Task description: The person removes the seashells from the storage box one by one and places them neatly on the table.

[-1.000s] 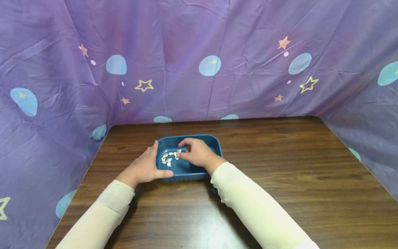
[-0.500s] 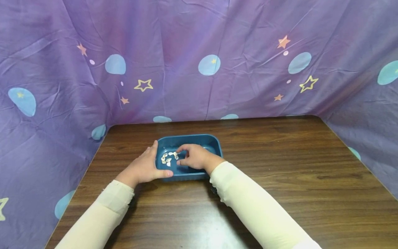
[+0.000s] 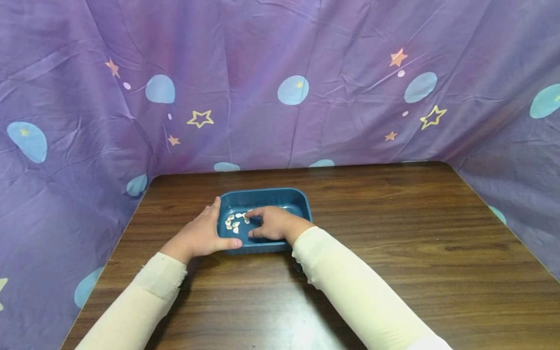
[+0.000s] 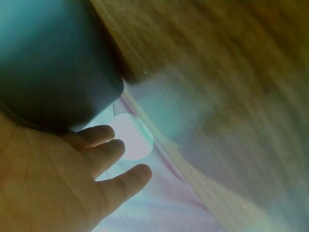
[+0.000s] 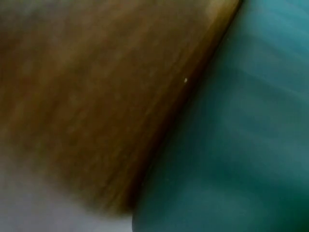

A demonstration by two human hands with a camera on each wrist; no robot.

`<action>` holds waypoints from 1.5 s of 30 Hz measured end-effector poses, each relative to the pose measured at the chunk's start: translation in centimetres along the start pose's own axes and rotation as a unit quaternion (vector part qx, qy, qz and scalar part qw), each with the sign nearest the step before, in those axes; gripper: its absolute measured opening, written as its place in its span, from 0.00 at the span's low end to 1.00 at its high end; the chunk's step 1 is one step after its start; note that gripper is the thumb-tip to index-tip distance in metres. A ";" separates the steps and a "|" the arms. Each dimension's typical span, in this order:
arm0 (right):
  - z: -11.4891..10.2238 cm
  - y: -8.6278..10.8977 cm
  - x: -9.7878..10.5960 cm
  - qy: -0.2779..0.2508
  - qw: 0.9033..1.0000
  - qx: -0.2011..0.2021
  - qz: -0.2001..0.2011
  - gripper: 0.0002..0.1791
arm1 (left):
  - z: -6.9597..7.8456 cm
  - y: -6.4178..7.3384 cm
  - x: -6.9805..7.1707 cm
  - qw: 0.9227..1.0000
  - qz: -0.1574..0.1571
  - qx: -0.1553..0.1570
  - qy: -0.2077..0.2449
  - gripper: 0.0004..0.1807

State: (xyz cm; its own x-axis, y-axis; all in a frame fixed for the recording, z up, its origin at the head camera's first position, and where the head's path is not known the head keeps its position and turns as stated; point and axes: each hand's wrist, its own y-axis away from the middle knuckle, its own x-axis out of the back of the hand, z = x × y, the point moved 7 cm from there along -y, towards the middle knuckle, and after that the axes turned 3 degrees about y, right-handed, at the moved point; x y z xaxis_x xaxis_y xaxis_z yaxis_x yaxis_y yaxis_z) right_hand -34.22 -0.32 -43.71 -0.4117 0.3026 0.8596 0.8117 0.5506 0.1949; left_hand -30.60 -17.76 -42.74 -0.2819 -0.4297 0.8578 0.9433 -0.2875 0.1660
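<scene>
A blue rectangular plastic tub (image 3: 262,196) stands on the table in the head view. Several small, whitish, shell-like pieces (image 3: 236,230) lie loosely scattered over its floor toward the left. My left hand (image 3: 199,236) rests against the tub's left end, thumb laid over the front rim. In the left wrist view its fingers (image 4: 126,183) extend loosely beside the tub wall (image 4: 53,63). My right hand (image 3: 275,223) reaches inside the tub, index fingertip right at the pieces and thumb held apart from it. Only the tub's outer side (image 5: 231,154) shows from the right wrist, with that hand out of sight.
The tub sits on a dark wood-grain table (image 3: 385,248), toward its far side. A purple cloth (image 3: 350,121) with stars and blue ovals hangs behind the table and along both sides. Pale sleeves (image 3: 350,287) cover both forearms.
My right hand has shifted slightly toward me and lower into the tub. Its index finger has come down to the pieces and the thumb has spread away. The left hand stays on the tub.
</scene>
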 end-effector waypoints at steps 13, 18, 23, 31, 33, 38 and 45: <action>0.0 -0.1 0.5 0.000 0.999 0.010 0.044 0.08 | -0.2 -0.1 0.0 1.000 0.001 0.001 0.007 0.79; 0.0 -0.1 0.5 0.009 0.999 0.008 0.048 0.07 | -0.1 -0.1 0.0 1.000 0.001 0.001 0.007 0.78; 0.0 0.0 0.4 0.011 0.999 -0.001 0.043 0.08 | -0.1 0.1 0.1 1.000 0.002 0.001 0.009 0.79; 0.0 -0.1 0.4 0.032 0.999 -0.003 0.041 0.08 | 0.0 0.0 0.1 1.000 0.000 0.002 0.009 0.79; 0.0 -0.1 0.4 0.033 0.999 -0.006 0.040 0.08 | 0.0 0.0 0.1 1.000 -0.001 0.001 0.010 0.78; 0.0 0.0 0.3 0.024 0.999 -0.014 0.034 0.05 | 0.1 0.1 0.2 1.000 -0.002 -0.001 0.012 0.78; 0.1 0.1 0.7 0.002 0.998 -0.025 0.052 0.10 | 0.0 0.0 0.1 1.000 0.000 -0.002 0.012 0.78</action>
State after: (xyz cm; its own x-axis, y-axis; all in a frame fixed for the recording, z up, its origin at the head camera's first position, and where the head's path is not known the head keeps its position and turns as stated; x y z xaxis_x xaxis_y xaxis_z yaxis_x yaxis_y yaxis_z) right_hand -34.45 0.00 -43.15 -0.3227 0.3524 0.8785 0.8692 0.4777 0.1277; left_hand -30.63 -17.78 -42.59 -0.2860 -0.4506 0.8456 0.9426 -0.2908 0.1639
